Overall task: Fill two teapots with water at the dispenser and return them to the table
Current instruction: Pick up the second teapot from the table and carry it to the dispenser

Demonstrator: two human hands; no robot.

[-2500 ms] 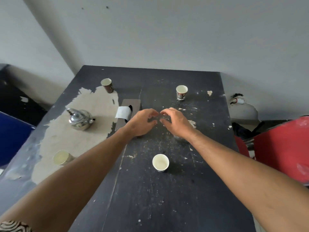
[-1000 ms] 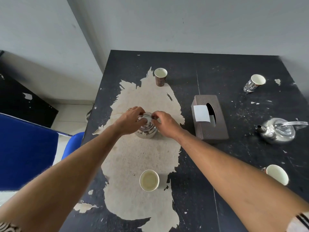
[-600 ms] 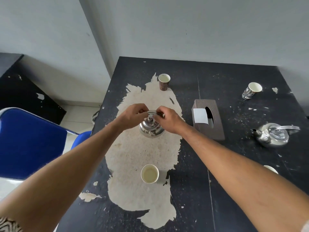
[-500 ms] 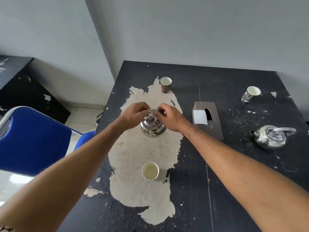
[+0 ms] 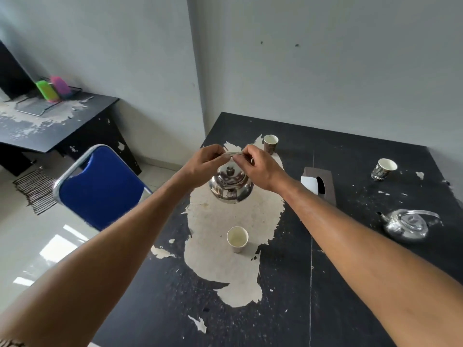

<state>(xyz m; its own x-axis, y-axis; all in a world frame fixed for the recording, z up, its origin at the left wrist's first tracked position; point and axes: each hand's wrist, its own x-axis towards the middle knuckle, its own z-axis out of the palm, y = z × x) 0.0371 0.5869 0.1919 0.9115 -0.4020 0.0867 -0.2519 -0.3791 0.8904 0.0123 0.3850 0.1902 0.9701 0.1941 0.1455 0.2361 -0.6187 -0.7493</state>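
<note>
— What are your hands doing?

— My left hand [image 5: 204,164] and my right hand [image 5: 260,166] are both pinching the thin wire handle [image 5: 234,154] of the steel teapot [image 5: 231,187], fingertips closed tight on it from either side. Nothing else is in either hand.

— Is the pot sitting on the table?

— It is hanging under my fingers with its lid on, above the pale worn patch [image 5: 233,221] of the black table [image 5: 325,284]. Whether its base is touching the top, I cannot tell.

— And the other one?

— The second teapot [image 5: 406,225] is sitting on the table well off to my right, handle up, untouched.

— What else is lying around?

— A paper cup [image 5: 237,238] is standing near me on the worn patch, another cup [image 5: 270,144] is standing beyond my right hand, and a third cup [image 5: 383,169] is standing far right. A tissue box [image 5: 322,184] is lying just beside my right wrist. A blue chair [image 5: 100,186] is standing left of the table.
</note>
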